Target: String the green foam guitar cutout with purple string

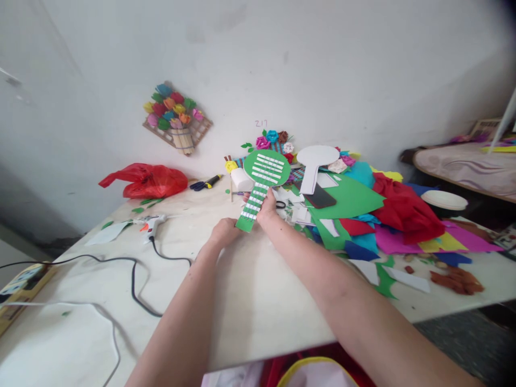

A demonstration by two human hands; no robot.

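Observation:
A green paddle-shaped cutout [266, 170] with a round head and a straight handle is held up over the table. White strips are woven across its head and handle. My right hand [266, 207] is closed round the right side of the handle, its thumb in front and fingertips behind. At the lower left edge of the handle, my left hand [226, 232] is closed on the end, its fingertips partly hidden. A plain white cutout of similar shape [317, 156] stands behind and to the right.
A hot glue gun [154, 226] with a black cord lies left, near a red plastic bag [155, 181] and pliers [206, 183]. Green sheet [350, 196], a dark phone [320, 196], red fabric [407, 209] and scraps crowd the right. Paper flowers [264, 142] stand behind.

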